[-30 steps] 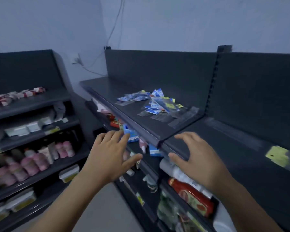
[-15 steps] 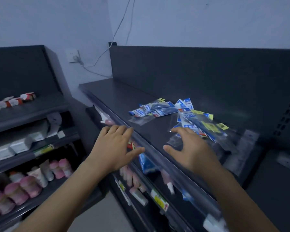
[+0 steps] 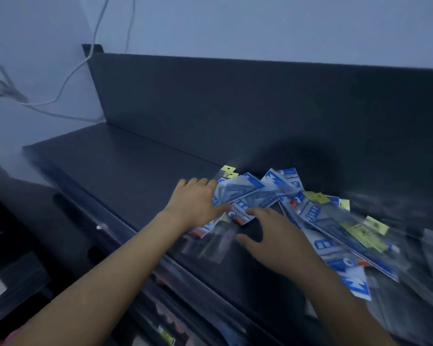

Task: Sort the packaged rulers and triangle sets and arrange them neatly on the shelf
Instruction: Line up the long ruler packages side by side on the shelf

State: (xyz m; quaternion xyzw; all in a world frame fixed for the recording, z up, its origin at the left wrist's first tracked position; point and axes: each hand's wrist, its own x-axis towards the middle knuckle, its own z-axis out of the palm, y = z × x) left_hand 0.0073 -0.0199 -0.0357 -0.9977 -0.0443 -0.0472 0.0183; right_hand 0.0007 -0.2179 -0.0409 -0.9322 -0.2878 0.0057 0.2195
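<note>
Blue pkgs (image 3: 245,193) now under left hand (image 3: 198,203)

Dim, bluish light throughout; motion blur smears the edges, especially right.

We see a matt charcoal-black shelf (image 3: 125,171) with a back panel (image 3: 235,108) of the same dark tone. The ruler packets (image 3: 318,221) are clear plastic with blue-and-white printed cards, bold white lettering on blue, and small orange-red marks. Their hang tags (image 3: 228,169) are pale yellow. Behind, we see a pale blue-grey wall (image 3: 260,26) crossed by a white cable (image 3: 68,78).
</note>
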